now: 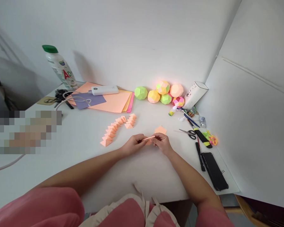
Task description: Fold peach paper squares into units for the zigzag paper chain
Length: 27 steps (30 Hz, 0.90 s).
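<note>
Between my two hands I hold a small folded piece of peach paper (148, 138), seen nearly edge-on. My left hand (135, 143) pinches its left end, and the fingers of my right hand (162, 143) close on its right end. Just behind my right hand lies a flat peach paper piece (161, 129), partly hidden by the fingers. To the left, folded peach paper units overlap in a long curved row (110, 130), with a shorter row (131, 121) beside it.
Several faceted paper balls (153, 96) sit along the wall. Coloured sheets (109, 102) lie under a white power bank (105, 90) near a bottle (61, 69). At right are a glue bottle (172, 110), scissors (191, 134), a box cutter (203, 138) and a phone (215, 171).
</note>
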Tool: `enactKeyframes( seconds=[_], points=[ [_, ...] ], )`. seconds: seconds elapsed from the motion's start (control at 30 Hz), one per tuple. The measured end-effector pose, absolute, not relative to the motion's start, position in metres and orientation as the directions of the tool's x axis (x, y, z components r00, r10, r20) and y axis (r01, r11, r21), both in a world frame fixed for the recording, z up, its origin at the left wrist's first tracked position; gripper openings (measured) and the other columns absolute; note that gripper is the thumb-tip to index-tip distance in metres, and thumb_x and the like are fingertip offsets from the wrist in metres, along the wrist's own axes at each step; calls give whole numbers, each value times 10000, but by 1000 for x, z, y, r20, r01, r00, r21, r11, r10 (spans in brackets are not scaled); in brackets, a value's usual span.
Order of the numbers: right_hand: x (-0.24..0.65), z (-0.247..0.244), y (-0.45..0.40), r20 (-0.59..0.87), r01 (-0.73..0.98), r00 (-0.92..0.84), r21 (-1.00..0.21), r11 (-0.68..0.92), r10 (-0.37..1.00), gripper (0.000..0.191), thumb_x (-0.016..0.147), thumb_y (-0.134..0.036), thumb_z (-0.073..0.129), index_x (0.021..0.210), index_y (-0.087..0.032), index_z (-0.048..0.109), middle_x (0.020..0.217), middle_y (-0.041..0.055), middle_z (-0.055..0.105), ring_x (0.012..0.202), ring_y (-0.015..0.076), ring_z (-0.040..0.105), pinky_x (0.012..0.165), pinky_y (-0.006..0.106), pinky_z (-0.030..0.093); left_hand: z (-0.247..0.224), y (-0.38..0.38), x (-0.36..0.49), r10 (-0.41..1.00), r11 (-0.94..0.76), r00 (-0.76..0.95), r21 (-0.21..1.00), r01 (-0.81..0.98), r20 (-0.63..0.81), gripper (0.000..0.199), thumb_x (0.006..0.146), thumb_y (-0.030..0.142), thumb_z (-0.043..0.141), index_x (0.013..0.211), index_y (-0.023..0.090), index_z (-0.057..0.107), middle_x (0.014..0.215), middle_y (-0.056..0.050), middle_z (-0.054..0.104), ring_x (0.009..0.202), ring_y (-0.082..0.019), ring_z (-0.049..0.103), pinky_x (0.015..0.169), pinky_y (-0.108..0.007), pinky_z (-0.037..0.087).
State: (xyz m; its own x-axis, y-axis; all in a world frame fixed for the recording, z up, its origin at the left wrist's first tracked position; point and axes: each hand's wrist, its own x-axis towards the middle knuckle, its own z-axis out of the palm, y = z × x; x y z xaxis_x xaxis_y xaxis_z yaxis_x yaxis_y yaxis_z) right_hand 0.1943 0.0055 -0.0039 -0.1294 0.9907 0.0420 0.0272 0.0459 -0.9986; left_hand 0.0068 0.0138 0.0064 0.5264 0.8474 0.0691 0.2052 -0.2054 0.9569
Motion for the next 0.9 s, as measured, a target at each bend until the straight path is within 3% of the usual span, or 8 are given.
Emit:
enactKeyframes(
  seconds=[0.27,0.37,0.43,0.6,0.9],
  points=[
    [194,-2,5,19,79,-121,-997,28,992,224,671,-367,691,802,-190,645,656,-8,577,484,80,472,466,231,428,8,13,7,843,-210,533,953,217,65,346,834,428,444,704,153,608,621,19,436,557,-92,385,498,-216,334],
    [193,-1,5,30,81,-129,-996,41,991,209,681,-373,682,761,-184,645,663,0,582,491,80,469,475,233,431,11,12,7,854,-171,518,965,198,45,354,828,446,456,947,173,647,633,11,513,553,-100,423,503,-222,369],
    [192,-1,4,32,85,-126,-995,43,991,206,683,-379,680,722,-182,634,642,-4,573,492,83,468,481,236,430,12,11,7,850,-150,524,976,155,47,417,831,457,452,1115,190,601,687,-6,589,587,-119,483,543,-241,418],
    [191,0,3,17,98,-106,-995,27,994,236,664,-399,690,684,-178,608,576,-24,535,476,86,461,477,239,416,11,12,6,821,-164,559,986,37,116,404,850,435,429,1133,213,614,1066,-46,648,938,-212,572,817,-325,466],
    [189,7,1,43,124,-105,-991,56,994,225,687,-393,674,671,-181,602,581,-20,529,476,86,453,479,241,406,18,11,7,796,-139,600,988,60,76,405,863,433,401,1133,225,620,1052,-19,666,984,-219,582,870,-326,457]
  ],
)
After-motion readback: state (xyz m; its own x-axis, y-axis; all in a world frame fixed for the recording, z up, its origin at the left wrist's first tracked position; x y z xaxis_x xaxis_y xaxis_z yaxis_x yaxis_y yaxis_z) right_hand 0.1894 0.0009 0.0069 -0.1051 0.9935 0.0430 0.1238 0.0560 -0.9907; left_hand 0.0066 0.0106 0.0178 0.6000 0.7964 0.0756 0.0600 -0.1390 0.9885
